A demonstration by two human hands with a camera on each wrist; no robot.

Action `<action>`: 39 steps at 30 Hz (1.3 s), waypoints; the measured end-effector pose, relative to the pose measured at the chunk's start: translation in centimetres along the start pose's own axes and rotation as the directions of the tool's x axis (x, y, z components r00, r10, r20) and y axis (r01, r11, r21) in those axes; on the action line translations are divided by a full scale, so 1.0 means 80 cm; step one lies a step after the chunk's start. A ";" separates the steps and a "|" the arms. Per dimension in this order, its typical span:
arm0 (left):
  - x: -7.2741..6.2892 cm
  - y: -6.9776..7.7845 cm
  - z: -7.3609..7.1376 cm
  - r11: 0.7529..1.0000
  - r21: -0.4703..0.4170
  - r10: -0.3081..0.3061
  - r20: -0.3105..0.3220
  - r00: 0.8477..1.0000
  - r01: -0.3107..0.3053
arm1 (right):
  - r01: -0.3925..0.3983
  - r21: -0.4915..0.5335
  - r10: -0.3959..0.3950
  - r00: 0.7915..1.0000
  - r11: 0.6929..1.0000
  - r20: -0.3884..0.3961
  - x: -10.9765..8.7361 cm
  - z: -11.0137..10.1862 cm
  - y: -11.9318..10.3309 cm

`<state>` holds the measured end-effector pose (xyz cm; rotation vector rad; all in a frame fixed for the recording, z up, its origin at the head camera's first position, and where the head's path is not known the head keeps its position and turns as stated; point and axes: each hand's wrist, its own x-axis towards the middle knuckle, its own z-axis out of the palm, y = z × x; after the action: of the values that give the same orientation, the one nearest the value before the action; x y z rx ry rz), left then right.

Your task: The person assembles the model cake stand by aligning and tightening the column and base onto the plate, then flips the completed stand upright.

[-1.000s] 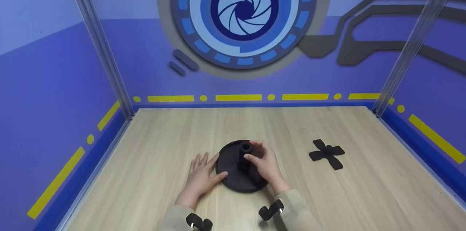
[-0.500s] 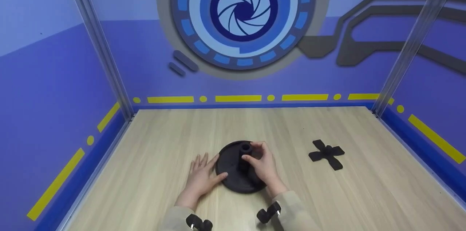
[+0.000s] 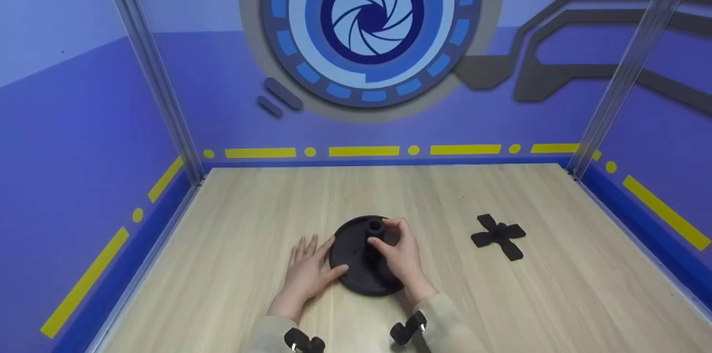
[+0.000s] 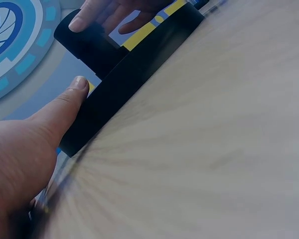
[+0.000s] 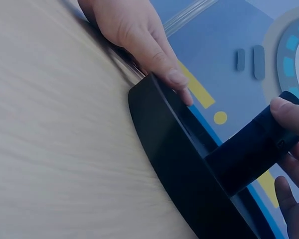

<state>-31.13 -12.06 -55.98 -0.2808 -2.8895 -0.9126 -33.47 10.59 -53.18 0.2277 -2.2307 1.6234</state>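
Note:
A round black base with a raised rim lies flat on the wooden table. From its middle rises an upright black tube, hollow at the top. My right hand pinches the tube's upper part between thumb and fingers. At the base's left edge my left hand rests with fingers stretched out, its thumb touching the rim. Off to the right lies a black four-armed cross piece with a small knob at its centre, apart from both hands. The right hand hides part of the base's right side.
Blue printed panels enclose the wooden table at the back and both sides, with metal corner posts. Black camera mounts sit on both wrists above the table's front.
The right thumb has slid slightly left around the tube, and the right wrist has swung a little left and toward me. The left hand, base and cross piece stay in place.

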 end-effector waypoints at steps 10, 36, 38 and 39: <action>0.000 -0.001 0.002 1.000 0.007 0.010 -0.009 1.000 -0.010 | 0.014 -0.001 -0.014 1.000 1.000 -0.022 -0.002 0.003 0.001; -0.002 -0.001 0.001 1.000 0.003 0.014 -0.011 1.000 -0.014 | 0.019 -0.032 -0.021 0.998 0.999 -0.067 -0.005 0.008 0.002; -0.002 -0.001 0.001 1.000 0.002 0.017 -0.012 1.000 -0.017 | 0.010 -0.033 -0.012 0.998 0.999 -0.065 -0.005 0.007 0.001; -0.002 -0.001 0.001 1.000 0.001 0.018 -0.013 1.000 -0.018 | 0.005 -0.036 -0.008 0.998 0.999 -0.061 -0.005 0.007 0.001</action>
<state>-31.00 -12.11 -56.13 -0.2991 -2.8707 -0.9063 -33.21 10.06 -53.53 0.1734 -2.2090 1.5644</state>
